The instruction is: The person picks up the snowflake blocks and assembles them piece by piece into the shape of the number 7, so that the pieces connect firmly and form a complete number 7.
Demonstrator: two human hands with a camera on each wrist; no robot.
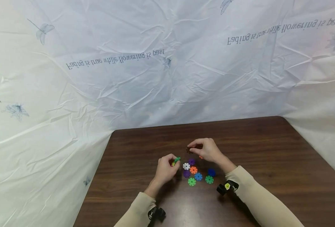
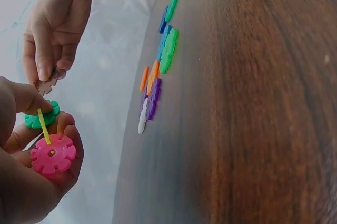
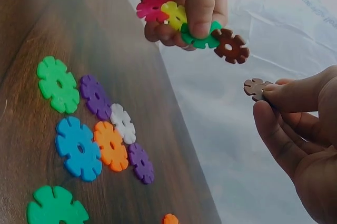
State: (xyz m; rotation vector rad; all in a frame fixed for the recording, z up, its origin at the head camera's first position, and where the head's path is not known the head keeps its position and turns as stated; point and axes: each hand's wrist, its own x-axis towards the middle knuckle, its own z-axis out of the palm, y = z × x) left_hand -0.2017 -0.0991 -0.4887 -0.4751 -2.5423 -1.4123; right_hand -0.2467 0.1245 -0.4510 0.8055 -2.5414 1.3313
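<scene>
My left hand (image 1: 166,167) grips a short chain of notched plastic discs. In the right wrist view a pink disc (image 3: 151,9), a yellow disc (image 3: 174,15), a green disc (image 3: 201,36) and a brown disc (image 3: 237,47) are joined in a row, with the thumb pressing the green one. Between thumb and fingertips, my right hand (image 1: 209,150) pinches a separate brown disc (image 3: 254,88). It is held close to the chain's brown end, with a gap between them. Both hands are raised above the table.
Loose discs lie flat on the dark wooden table (image 1: 144,145): a white one (image 1: 186,166), an orange one (image 1: 193,170), a light green one (image 1: 191,181), a blue one (image 1: 198,176) and several others. A white printed sheet (image 1: 156,88) hangs behind the table.
</scene>
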